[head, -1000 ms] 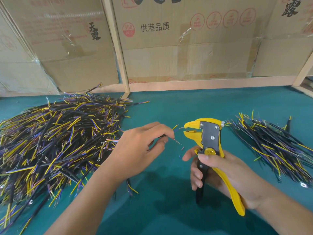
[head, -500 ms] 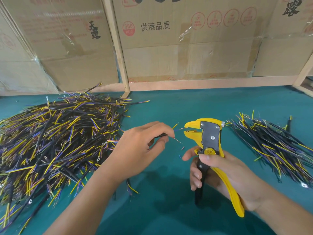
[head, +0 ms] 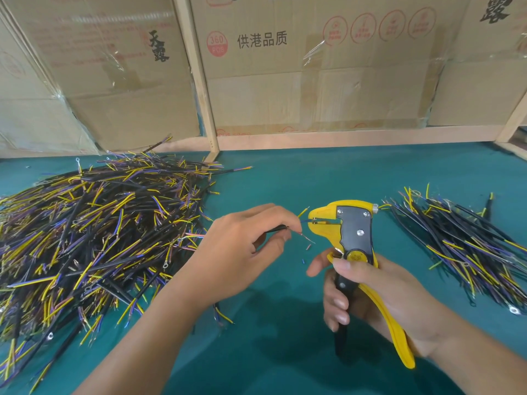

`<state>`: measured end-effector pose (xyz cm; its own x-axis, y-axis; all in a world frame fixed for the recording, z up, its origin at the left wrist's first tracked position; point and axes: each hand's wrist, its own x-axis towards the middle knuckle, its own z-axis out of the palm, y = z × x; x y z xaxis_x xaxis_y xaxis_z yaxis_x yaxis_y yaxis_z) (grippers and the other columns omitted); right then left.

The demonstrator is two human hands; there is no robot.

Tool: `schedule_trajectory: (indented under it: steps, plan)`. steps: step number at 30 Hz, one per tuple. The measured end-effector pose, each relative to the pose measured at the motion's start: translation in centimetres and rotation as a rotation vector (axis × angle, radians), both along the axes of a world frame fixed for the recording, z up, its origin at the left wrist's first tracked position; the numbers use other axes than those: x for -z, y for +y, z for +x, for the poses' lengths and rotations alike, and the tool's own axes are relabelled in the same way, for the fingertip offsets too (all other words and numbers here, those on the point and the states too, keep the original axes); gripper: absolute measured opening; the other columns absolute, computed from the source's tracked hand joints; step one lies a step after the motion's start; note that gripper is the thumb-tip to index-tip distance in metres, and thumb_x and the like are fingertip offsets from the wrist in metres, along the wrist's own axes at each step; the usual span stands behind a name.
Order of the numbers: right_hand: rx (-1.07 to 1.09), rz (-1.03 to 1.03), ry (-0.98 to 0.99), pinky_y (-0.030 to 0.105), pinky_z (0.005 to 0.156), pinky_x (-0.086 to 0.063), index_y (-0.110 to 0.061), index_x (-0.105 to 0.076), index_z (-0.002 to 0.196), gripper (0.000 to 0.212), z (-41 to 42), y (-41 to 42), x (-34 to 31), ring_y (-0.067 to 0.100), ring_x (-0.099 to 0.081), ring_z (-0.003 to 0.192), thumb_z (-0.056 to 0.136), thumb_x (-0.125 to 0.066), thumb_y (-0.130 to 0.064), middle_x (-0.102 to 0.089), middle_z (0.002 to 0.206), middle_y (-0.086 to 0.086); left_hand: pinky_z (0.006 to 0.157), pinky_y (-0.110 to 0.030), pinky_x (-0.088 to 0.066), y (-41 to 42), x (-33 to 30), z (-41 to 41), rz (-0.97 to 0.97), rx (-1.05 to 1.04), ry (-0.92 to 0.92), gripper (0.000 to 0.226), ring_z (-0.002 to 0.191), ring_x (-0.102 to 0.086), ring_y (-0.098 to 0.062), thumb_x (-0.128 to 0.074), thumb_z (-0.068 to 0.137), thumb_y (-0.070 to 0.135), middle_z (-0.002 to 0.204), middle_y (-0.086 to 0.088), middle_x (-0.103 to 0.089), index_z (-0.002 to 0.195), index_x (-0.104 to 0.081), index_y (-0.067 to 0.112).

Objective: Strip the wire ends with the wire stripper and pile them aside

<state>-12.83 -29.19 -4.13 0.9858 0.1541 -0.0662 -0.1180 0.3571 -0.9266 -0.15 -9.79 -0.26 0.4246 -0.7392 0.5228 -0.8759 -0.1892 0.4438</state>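
Yellow wire stripper (head: 346,232) (right hand (head: 379,297)), left hand (head: 242,252) feeding wire (head: 281,228)

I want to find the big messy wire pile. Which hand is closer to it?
Left. The left hand sits right at the big wire pile's edge, while the right hand is farther off, across the table.

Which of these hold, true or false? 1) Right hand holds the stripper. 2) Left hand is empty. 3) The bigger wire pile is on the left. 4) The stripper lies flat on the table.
1) True: the right hand grips the wire stripper.
2) False: the left hand pinches a wire with its blue core at the stripper's nose.
3) True: the left pile outsizes the right pile.
4) False: it is held upright.
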Motion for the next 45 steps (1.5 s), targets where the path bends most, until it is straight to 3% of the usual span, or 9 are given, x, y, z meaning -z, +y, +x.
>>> schedule_trajectory:
  steps: [4, 10, 17, 21, 26, 30, 34, 39, 45]
  plan:
    - [-0.013, 0.050, 0.037, 0.041, 0.057, -0.047, 0.002, -0.066, 0.107, 0.046, -0.1, 0.1, -0.2, 0.025, -0.042, 0.049, 0.085, -0.072, -0.038, -0.040, 0.061, 0.011, 0.060, -0.040, -0.046, 0.1, 0.1, 0.1, -0.028, 0.008, 0.025, 0.018, 0.066, -0.058, -0.032, -0.056, 0.096, 0.017, 0.094, 0.010, -0.064, 0.103, -0.060, 0.032]
    - [-0.056, 0.079, 0.059, 0.032, 0.049, -0.040, 0.000, -0.066, 0.108, 0.051, -0.5, -0.1, -0.7, 0.019, -0.034, 0.043, 0.084, -0.076, -0.044, -0.034, 0.056, 0.005, 0.060, -0.026, -0.044, 0.1, 0.0, 0.1, -0.066, 0.030, 0.056, 0.019, 0.070, -0.056, -0.013, -0.058, 0.095, 0.009, 0.090, 0.013, -0.065, 0.099, -0.062, 0.027]
    - [-0.051, 0.068, 0.088, 0.022, 0.043, -0.034, -0.005, -0.069, 0.102, 0.058, -0.8, -0.3, -1.3, 0.011, -0.029, 0.036, 0.073, -0.085, -0.053, -0.031, 0.050, -0.001, 0.062, -0.033, -0.046, 0.2, 0.1, 0.2, -0.073, 0.055, 0.087, 0.018, 0.070, -0.057, -0.019, -0.058, 0.095, 0.005, 0.088, 0.010, -0.065, 0.097, -0.061, 0.023]
    - [-0.051, 0.057, 0.083, 0.021, 0.042, -0.033, -0.007, -0.070, 0.099, 0.056, -0.9, -0.2, -1.5, 0.011, -0.027, 0.035, 0.071, -0.086, -0.054, -0.030, 0.049, -0.002, 0.058, -0.025, -0.042, 0.1, -0.1, 0.1, -0.078, 0.056, 0.098, 0.018, 0.064, -0.052, -0.017, -0.059, 0.094, 0.003, 0.085, 0.010, -0.064, 0.095, -0.061, 0.022]
    - [-0.040, 0.033, 0.083, 0.021, 0.042, -0.033, -0.008, -0.070, 0.098, 0.054, -0.9, 0.0, -1.6, 0.011, -0.027, 0.035, 0.073, -0.084, -0.053, -0.030, 0.049, -0.002, 0.053, -0.024, -0.036, 0.2, -0.3, -0.1, -0.087, 0.070, 0.100, 0.016, 0.056, -0.043, -0.016, -0.060, 0.093, 0.005, 0.077, 0.018, -0.058, 0.093, -0.062, 0.020]
    - [-0.022, 0.032, 0.109, 0.021, 0.041, -0.033, -0.008, -0.071, 0.097, 0.045, -0.8, 0.1, -1.5, 0.011, -0.026, 0.036, 0.078, -0.077, -0.048, -0.029, 0.049, -0.002, 0.053, -0.014, -0.028, 0.1, -0.4, -0.3, -0.086, 0.055, 0.075, 0.012, 0.053, -0.033, -0.009, -0.060, 0.090, 0.007, 0.070, 0.028, -0.049, 0.092, -0.061, 0.019]
    - [-0.011, 0.034, 0.107, 0.021, 0.041, -0.033, -0.008, -0.071, 0.098, 0.043, -0.7, 0.0, -1.4, 0.012, -0.026, 0.036, 0.079, -0.075, -0.046, -0.029, 0.049, -0.002, 0.052, -0.016, -0.029, 0.1, -0.4, -0.4, -0.085, 0.055, 0.094, 0.010, 0.053, -0.035, -0.013, -0.056, 0.088, 0.014, 0.073, 0.019, -0.053, 0.092, -0.060, 0.023]
    - [0.085, 0.091, 0.085, 0.021, 0.041, -0.032, -0.006, -0.070, 0.097, 0.042, -0.4, -1.0, -1.6, 0.011, -0.026, 0.035, 0.078, -0.076, -0.043, -0.027, 0.049, -0.002, 0.051, -0.032, -0.036, 0.8, -0.7, 0.4, -0.140, -0.016, 0.125, 0.010, 0.056, -0.043, -0.024, -0.053, 0.087, 0.017, 0.078, 0.005, -0.059, 0.091, -0.058, 0.024]
    - [0.227, 0.103, -0.007, 0.037, 0.058, -0.048, 0.004, -0.071, 0.107, 0.033, 0.4, -0.6, -1.0, 0.025, -0.043, 0.056, 0.084, -0.073, -0.019, -0.040, 0.064, 0.011, 0.053, -0.011, -0.030, 0.4, -0.6, 0.5, -0.129, -0.103, 0.104, 0.026, 0.052, -0.035, -0.010, -0.051, 0.089, 0.001, 0.083, 0.017, -0.060, 0.098, -0.060, 0.023]
